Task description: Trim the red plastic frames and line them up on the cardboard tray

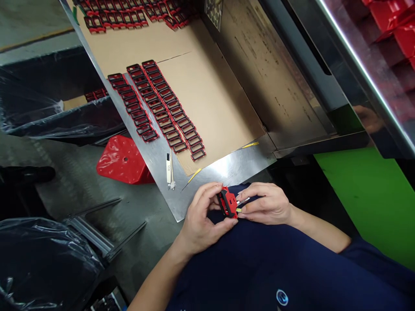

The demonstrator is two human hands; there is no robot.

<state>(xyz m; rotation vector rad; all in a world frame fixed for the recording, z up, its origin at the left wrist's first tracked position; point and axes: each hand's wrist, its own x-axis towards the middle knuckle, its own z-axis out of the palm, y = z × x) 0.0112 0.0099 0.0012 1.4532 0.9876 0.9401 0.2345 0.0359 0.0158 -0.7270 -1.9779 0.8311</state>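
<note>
My left hand (202, 216) grips a red and black plastic frame piece (229, 202) by its two ends, tilted on edge near my body, just off the table corner. Beside it, my right hand (266, 204) is closed in a pinch on a slim tool (241, 202) with a silvery part and a yellowish part. The fingertips and tool are at the red side of the piece; I cannot tell whether the tool touches it. A thin yellow-handled tool (195, 174) lies on the metal table edge just beyond my hands.
Rows of similar red and black frames (167, 101) lie on cardboard (214, 108) over the metal table, with more (113, 17) at the far end. Nearby are a white cutter marked A55 (168, 168) and another yellow tool (250, 145). A red stool (123, 160) and lined bin (52, 95) stand left.
</note>
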